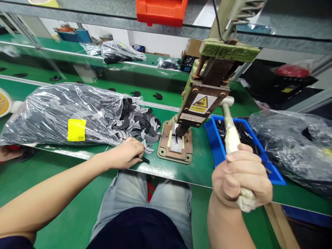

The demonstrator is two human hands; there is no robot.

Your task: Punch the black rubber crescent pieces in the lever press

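Observation:
My right hand [242, 176] is wrapped round the cloth-covered lever [231, 136] of a green hand press [207, 93]. The press head is low, over a small metal fixture [176, 142] where a dark piece [176, 134] stands upright under the ram. Near the table's front edge, my left hand [127, 152] pinches a small black part [145, 160]. Beside its fingers lies a pile of grey and black curved pieces [140, 121], spilling from a clear plastic bag [59, 114] with a yellow label.
A blue bin [214, 148] of black parts stands right of the press, with another plastic bag [293, 145] beyond it. An orange bin [162, 12] hangs above. Black pieces [157, 96] lie on the green belt behind. Someone's hand [10, 153] shows at far left.

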